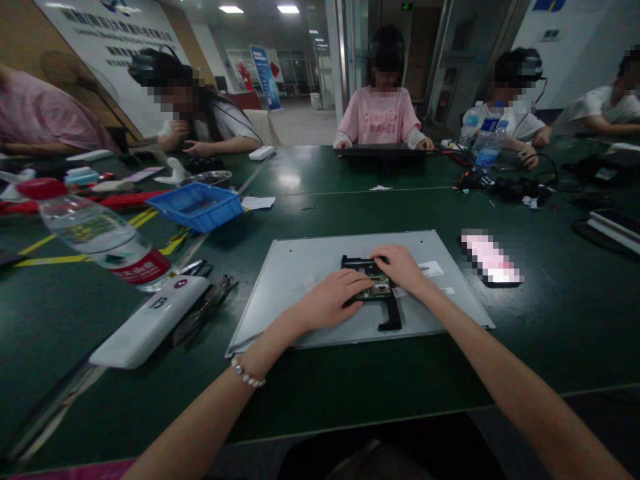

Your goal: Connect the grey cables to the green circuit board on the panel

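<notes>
A black plastic bracket with a green circuit board (381, 287) in it lies on a flat grey metal panel (280, 293) in front of me. My left hand (333, 298) grips the bracket's left side, its fingers reaching over the board and the thumb lower down. At the upper right edge of the bracket, my right hand (400, 267) has its fingers curled onto the black plastic. The hands partly cover the board. A black arm of the bracket (393, 315) sticks out toward me below the board.
Left of the panel are a white device (153, 323), eyeglasses (207, 310), a water bottle (107, 237) and a blue tray (197, 208). To the right lies a lit phone (490, 259). Several people sit across the green table (310, 213), one holding a dark flat panel (385, 153).
</notes>
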